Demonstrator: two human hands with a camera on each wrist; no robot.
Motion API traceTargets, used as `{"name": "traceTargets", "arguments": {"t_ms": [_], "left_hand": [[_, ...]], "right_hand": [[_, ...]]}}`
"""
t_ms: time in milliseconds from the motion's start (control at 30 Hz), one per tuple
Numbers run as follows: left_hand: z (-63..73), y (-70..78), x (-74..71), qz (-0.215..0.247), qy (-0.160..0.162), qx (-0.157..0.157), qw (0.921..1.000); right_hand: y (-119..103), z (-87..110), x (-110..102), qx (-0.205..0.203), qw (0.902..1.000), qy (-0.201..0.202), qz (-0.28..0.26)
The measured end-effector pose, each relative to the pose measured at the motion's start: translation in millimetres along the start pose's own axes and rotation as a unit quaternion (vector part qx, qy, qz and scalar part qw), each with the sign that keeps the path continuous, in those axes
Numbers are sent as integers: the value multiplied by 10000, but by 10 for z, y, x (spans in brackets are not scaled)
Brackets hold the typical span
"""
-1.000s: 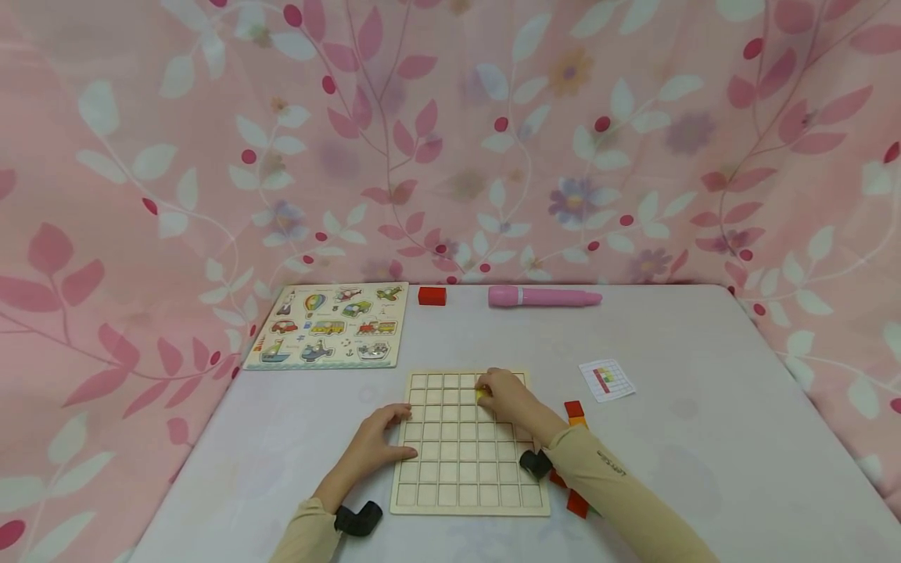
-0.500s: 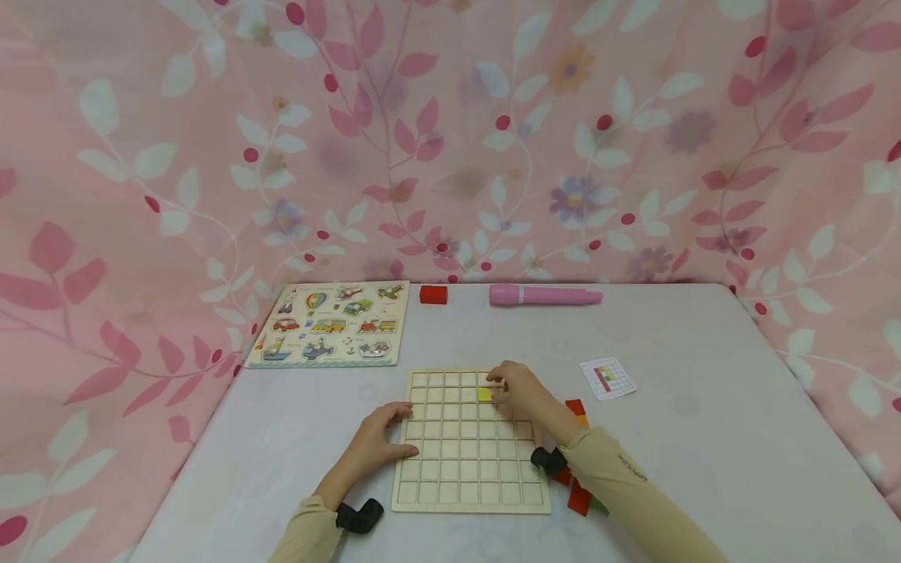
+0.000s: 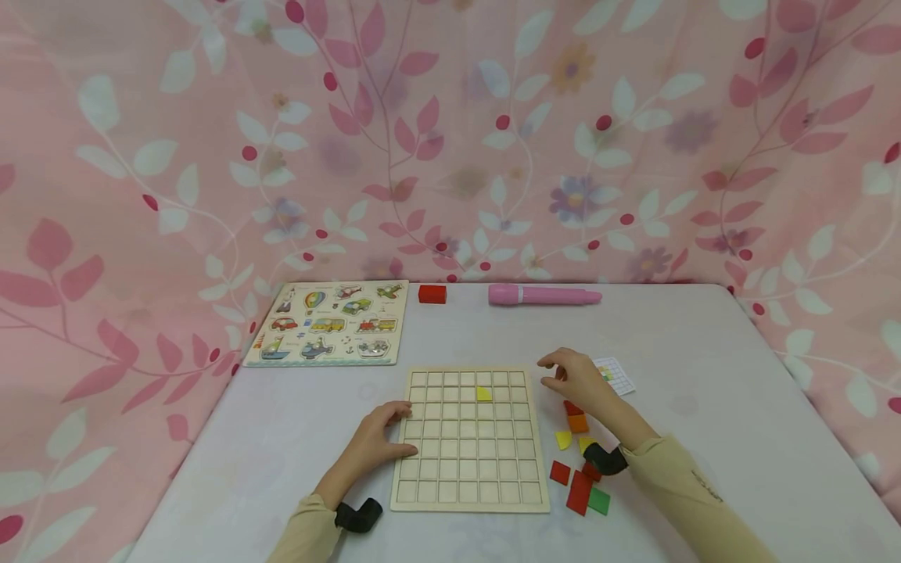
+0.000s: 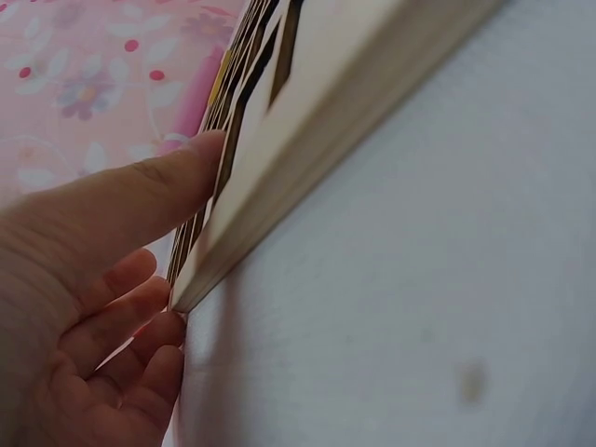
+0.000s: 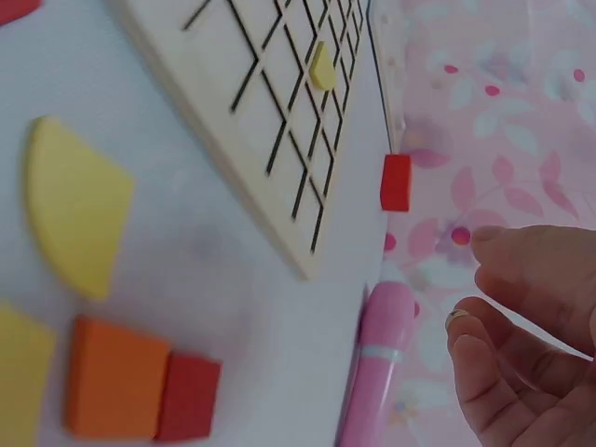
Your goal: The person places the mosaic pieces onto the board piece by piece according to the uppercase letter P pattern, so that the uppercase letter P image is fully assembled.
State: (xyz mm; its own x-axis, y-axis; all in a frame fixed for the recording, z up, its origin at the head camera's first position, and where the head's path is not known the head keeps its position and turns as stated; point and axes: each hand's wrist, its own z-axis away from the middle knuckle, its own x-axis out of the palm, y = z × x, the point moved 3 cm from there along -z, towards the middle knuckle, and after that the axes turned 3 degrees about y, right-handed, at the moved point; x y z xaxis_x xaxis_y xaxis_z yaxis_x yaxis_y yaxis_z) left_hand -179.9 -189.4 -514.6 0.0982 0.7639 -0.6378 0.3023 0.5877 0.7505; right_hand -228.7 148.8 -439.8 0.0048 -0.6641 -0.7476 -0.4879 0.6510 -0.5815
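Observation:
A pale wooden grid board lies on the table before me, and a yellow quarter-round tile sits in one of its upper cells. Along the board's left edge rests my left hand. In the left wrist view its thumb lies over the top face, while its bent fingers touch the edge. My right hand is raised off the board's upper right corner, thumb and fingers apart with nothing between them. It partly covers a small printed pattern card.
Right of the board are loose tiles: an orange one, a yellow quarter-round, a green one and several red ones. Toward the back lie a vehicle picture puzzle, a red block and a pink pen-shaped toy.
My right hand has let go of the yellow tile, leaving it in the grid, and moved right past the board's edge, uncovering loose tiles. The left hand stays in place.

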Motion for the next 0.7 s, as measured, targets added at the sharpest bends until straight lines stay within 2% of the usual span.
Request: {"name": "traceTargets", "arguments": {"t_ms": [233, 367, 567, 700], "left_hand": [[16, -8, 11, -51, -25, -19, 10000], [17, -6, 7, -95, 5, -47, 9999], [11, -10, 6, -99, 3, -38, 9999], [11, -20, 8, -67, -22, -105, 9999]], "right_hand": [[194, 394, -68, 254, 9989, -143, -366], [338, 582, -61, 486, 9980, -29, -410], [468, 754, 0, 854, 9954, -239, -372], [473, 785, 38, 836, 9954, -349, -319]]}}
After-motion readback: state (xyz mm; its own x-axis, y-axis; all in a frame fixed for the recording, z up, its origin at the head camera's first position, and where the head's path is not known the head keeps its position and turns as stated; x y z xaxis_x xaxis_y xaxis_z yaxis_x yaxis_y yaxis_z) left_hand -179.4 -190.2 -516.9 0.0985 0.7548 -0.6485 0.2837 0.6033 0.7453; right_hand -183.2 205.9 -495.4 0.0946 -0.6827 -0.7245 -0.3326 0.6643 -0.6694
